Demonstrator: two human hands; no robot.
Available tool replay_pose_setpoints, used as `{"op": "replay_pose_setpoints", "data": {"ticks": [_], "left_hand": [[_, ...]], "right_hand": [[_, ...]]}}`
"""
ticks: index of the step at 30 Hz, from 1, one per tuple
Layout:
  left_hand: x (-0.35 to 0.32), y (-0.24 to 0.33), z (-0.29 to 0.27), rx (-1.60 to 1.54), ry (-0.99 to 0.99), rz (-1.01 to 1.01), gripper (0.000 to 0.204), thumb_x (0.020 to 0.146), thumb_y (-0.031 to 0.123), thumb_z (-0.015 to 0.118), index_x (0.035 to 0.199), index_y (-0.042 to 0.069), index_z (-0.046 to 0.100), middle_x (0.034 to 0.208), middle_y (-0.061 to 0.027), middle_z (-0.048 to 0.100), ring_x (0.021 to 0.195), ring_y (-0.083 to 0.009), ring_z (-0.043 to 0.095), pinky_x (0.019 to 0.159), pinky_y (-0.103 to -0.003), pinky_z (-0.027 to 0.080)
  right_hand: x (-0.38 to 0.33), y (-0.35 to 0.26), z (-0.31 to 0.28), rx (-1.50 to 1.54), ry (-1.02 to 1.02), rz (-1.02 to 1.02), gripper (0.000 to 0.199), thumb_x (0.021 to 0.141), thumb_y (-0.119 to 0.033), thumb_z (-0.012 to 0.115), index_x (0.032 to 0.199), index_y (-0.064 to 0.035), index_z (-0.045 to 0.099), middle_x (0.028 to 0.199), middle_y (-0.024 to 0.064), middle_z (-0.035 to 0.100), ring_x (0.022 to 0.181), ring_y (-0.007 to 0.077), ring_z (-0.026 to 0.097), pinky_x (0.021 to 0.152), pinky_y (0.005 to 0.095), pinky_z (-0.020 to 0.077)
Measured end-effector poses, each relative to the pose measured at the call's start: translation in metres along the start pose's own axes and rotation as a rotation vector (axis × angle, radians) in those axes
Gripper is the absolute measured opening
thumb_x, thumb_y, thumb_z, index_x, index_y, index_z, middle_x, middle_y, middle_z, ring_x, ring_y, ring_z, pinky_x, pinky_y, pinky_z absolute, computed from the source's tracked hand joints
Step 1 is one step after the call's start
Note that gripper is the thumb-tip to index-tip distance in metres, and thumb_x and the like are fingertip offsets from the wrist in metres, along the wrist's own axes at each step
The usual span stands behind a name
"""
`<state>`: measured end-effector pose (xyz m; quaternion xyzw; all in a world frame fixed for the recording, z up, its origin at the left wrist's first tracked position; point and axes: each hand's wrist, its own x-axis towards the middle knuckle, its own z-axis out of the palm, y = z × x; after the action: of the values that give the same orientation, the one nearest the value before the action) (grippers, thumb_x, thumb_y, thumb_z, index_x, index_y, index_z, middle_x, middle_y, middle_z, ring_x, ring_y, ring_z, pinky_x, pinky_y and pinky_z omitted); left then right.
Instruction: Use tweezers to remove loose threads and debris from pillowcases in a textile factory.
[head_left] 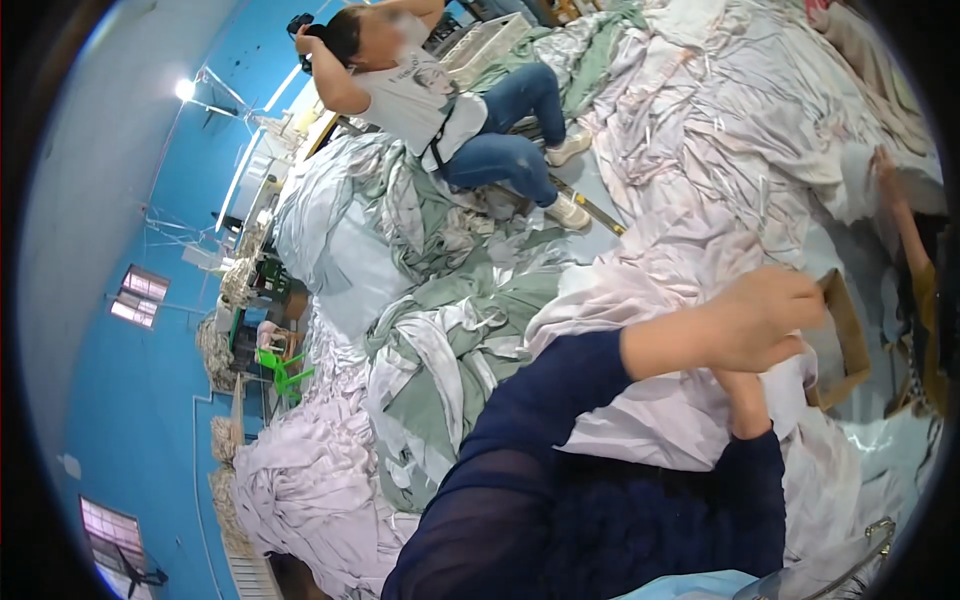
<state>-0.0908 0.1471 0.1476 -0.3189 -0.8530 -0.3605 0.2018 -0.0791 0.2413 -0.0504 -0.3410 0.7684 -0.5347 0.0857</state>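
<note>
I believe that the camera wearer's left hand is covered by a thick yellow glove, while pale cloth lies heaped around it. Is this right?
Not quite: the head view shows the left hand bare, with no covering over its skin. The pale cloth does lie heaped around it.

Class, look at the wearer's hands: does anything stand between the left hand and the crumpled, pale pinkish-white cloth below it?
The bare right wrist passes partly beneath the left hand; otherwise nothing visible blocks its way to the crumpled, pale pinkish-white cloth.
</note>
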Motion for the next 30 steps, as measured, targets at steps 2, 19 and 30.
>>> {"op": "replay_pose_setpoints", "data": {"ticks": [2,19,30], "left_hand": [[-0.039,0.011,-0.035,-0.033,0.009,-0.189,0.032,0.072,0.005,0.073,0.103,0.005,0.066,0.104,-0.0126,0.064,0.098,-0.0320,0.064,0.082,-0.041,0.051],[-0.386,-0.064,-0.054,0.271,0.201,-0.818,0.044,0.090,0.030,0.060,0.129,0.010,0.057,0.137,-0.0168,0.054,0.126,-0.0364,0.050,0.103,-0.047,0.047],[-0.293,0.007,-0.092,0.719,-0.253,-0.557,0.019,0.088,0.011,0.065,0.105,0.003,0.069,0.114,-0.0191,0.066,0.110,-0.0388,0.060,0.095,-0.047,0.047]], "right_hand": [[-0.001,0.041,0.006,-0.096,0.199,-0.121,0.048,0.094,-0.019,0.067,0.137,-0.0033,0.052,0.131,0.0119,0.059,0.123,0.0193,0.055,0.102,0.0368,0.0452],[0.011,-0.016,0.003,-0.139,-0.067,0.077,0.037,0.085,-0.040,0.070,0.102,-0.0076,0.068,0.095,0.0154,0.071,0.090,0.0358,0.068,0.078,0.0460,0.0526],[0.010,-0.017,0.001,-0.195,-0.066,0.114,0.033,0.086,-0.040,0.068,0.102,-0.0107,0.069,0.095,0.0115,0.073,0.091,0.0330,0.069,0.078,0.0471,0.0516]]}}
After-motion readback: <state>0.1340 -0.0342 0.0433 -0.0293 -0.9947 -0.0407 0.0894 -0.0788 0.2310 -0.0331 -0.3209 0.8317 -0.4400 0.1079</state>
